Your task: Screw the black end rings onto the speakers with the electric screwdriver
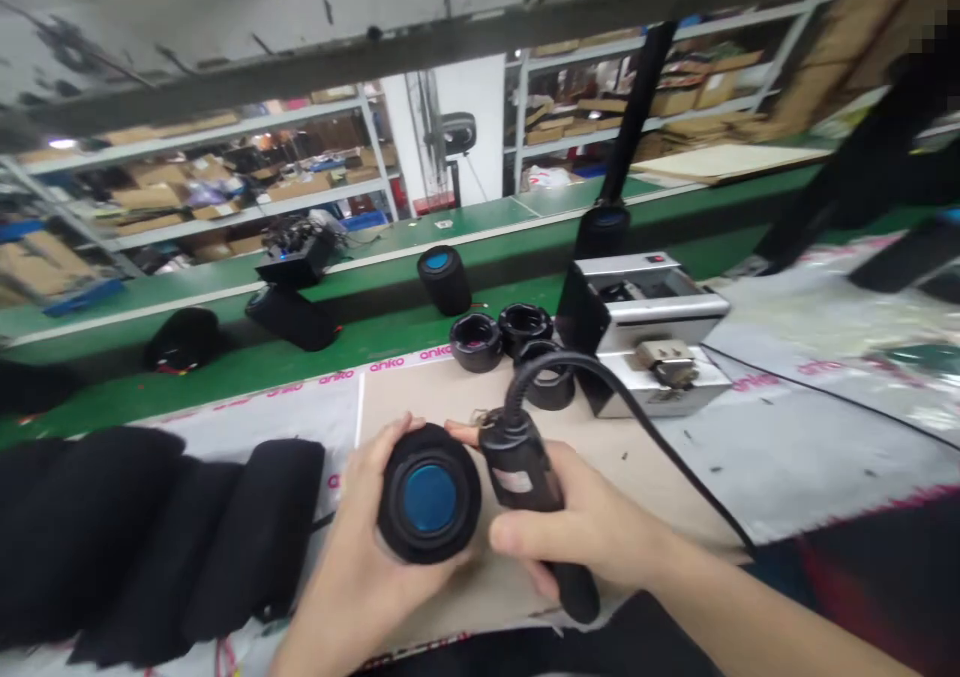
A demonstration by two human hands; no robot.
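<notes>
A round black speaker [430,498] with a blue centre faces up at the middle of the view, and my left hand [375,557] is wrapped round its left side and underside. In my right hand [574,527] is a black corded power tool [517,467], tilted, with its cable arching up from its top and away to the right. The tool is just right of the speaker; a right-hand finger reaches behind it toward the speaker's edge. Beyond them, several black rings [475,341] rest on the beige board [637,477].
A silver machine [649,327] stands behind the right side of the board. Large black cylinders [247,537] lie at the left. Farther back on the green bench [375,327] are an upright speaker [444,279] and a lying one [292,317]. A black post [637,112] rises behind the machine.
</notes>
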